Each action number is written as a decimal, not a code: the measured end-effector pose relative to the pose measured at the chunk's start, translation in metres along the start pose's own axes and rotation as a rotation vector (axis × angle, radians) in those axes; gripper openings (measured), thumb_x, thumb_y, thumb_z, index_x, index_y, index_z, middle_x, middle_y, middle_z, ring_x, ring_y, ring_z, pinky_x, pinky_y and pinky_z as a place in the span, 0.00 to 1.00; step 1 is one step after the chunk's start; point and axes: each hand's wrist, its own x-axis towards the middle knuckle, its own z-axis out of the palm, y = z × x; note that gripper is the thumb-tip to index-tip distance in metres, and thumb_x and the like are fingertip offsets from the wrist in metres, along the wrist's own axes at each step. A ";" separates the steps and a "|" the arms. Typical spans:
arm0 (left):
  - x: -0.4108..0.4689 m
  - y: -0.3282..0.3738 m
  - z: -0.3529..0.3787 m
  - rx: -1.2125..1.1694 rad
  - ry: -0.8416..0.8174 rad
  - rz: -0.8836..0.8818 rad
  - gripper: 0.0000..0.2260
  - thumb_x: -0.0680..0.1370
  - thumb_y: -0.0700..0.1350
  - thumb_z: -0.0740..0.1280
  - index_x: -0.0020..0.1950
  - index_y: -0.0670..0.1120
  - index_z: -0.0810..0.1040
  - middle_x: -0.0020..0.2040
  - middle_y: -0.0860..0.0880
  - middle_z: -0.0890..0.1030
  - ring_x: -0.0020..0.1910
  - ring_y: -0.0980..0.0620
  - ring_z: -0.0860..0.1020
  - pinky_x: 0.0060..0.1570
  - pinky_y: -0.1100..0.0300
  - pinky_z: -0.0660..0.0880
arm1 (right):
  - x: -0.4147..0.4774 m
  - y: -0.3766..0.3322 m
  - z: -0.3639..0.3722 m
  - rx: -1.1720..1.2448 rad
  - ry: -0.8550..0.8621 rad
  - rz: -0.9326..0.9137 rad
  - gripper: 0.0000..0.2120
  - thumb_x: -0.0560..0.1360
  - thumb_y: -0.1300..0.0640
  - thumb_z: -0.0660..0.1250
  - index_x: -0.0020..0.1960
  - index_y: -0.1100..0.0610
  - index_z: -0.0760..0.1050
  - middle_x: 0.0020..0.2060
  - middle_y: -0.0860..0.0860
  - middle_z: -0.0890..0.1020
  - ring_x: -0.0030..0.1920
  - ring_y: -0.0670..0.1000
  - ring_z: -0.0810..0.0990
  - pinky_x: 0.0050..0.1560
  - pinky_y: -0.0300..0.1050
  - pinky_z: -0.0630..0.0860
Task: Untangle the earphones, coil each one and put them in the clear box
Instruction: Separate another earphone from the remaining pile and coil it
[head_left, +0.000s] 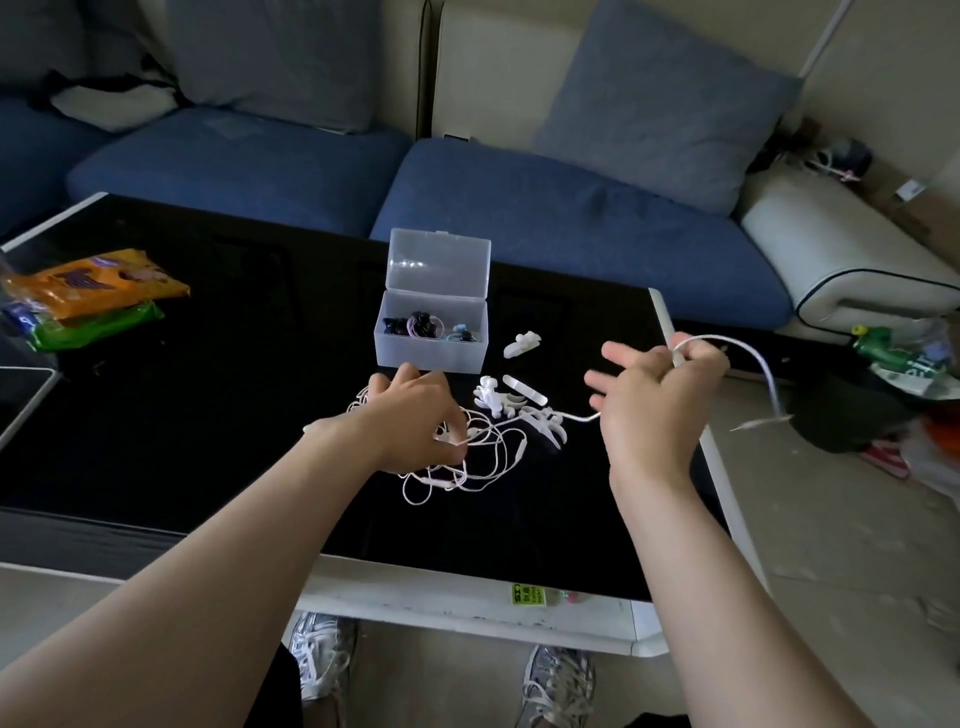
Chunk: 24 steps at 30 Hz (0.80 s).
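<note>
A tangle of white earphone cable (483, 457) lies on the black table top (208, 415). My left hand (415, 415) rests on the tangle's left side and pinches a strand with curled fingertips. My right hand (660, 389) is raised to the right and grips one white cable; its plug end (763, 421) arcs out and hangs past the table's right edge. The clear box (431, 338) stands behind the tangle with its lid up, and dark, purple and blue coiled earphones lie inside.
Small white plastic pieces (522, 343) lie between the box and the tangle. Orange and green snack packets (98, 296) sit at the table's left. A blue sofa (519, 197) runs behind the table. Clutter lies on the floor to the right (904, 364).
</note>
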 end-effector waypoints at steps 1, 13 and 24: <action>0.002 -0.003 0.000 -0.001 0.003 -0.013 0.05 0.81 0.58 0.70 0.50 0.61 0.84 0.55 0.58 0.73 0.61 0.52 0.64 0.59 0.51 0.59 | 0.003 0.006 -0.002 -0.137 -0.024 -0.003 0.10 0.85 0.53 0.54 0.65 0.52 0.63 0.49 0.52 0.86 0.41 0.54 0.88 0.48 0.55 0.85; -0.003 0.010 -0.029 -0.636 0.443 -0.007 0.08 0.83 0.47 0.70 0.46 0.50 0.85 0.36 0.54 0.86 0.36 0.60 0.85 0.38 0.74 0.72 | -0.002 0.001 -0.006 -0.977 -0.275 -0.121 0.12 0.85 0.50 0.59 0.55 0.59 0.75 0.41 0.53 0.81 0.36 0.55 0.81 0.33 0.46 0.74; -0.002 0.006 -0.027 -0.599 0.419 -0.051 0.07 0.84 0.47 0.68 0.48 0.50 0.83 0.39 0.51 0.86 0.33 0.56 0.84 0.37 0.64 0.78 | -0.019 0.063 0.025 -1.113 -1.126 -0.049 0.08 0.78 0.59 0.64 0.42 0.62 0.74 0.37 0.58 0.78 0.37 0.61 0.76 0.42 0.51 0.77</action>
